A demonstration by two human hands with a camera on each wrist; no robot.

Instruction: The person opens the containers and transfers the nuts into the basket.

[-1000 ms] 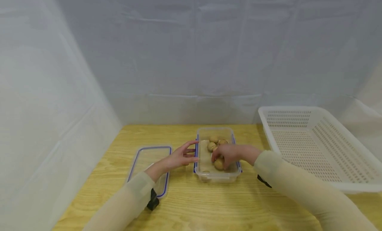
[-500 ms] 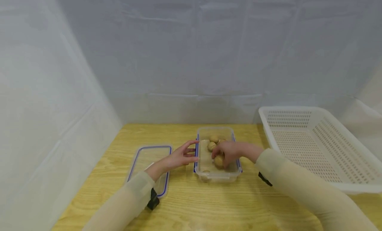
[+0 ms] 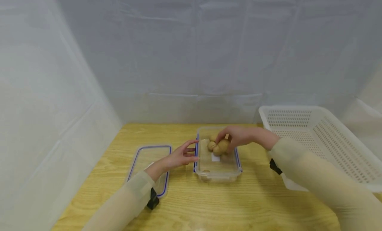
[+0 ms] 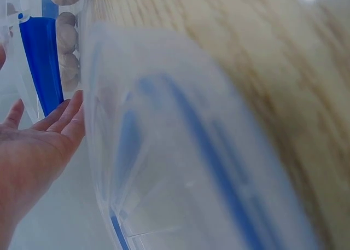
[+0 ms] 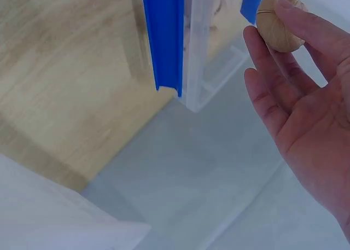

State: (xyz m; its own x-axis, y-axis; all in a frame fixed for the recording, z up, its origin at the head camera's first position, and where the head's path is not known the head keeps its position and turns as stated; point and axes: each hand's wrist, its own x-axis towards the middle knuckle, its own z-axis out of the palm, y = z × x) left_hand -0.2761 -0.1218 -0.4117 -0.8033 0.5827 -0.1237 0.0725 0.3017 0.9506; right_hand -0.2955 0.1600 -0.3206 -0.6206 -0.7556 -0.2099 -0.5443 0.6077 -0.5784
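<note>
My right hand (image 3: pixel 238 136) pinches a walnut (image 5: pixel 280 21) between thumb and fingers, raised over the clear container (image 3: pixel 218 175) with blue side clips. Below it in the head view, more walnuts (image 3: pixel 211 145) lie toward the container's far end, partly hidden by the hand. Another walnut (image 3: pixel 206 174) sits in the near left corner. My left hand (image 3: pixel 180 155) has its fingers extended, fingertips at the container's left side by the blue clip (image 4: pixel 45 64). Through the wall, the left wrist view shows several walnuts (image 4: pixel 68 69).
A clear lid with a blue seal (image 3: pixel 149 154) lies on the wooden table (image 3: pixel 191 204), left of the container and partly under my left forearm. To the right stands a large white slotted basket (image 3: pixel 304 131). Pale sheeting (image 3: pixel 191 58) hangs behind the table.
My right hand has risen from the container's near half, moving away and slightly right with a walnut in its fingers. A white patch on the container floor now shows. The left hand stays put.
</note>
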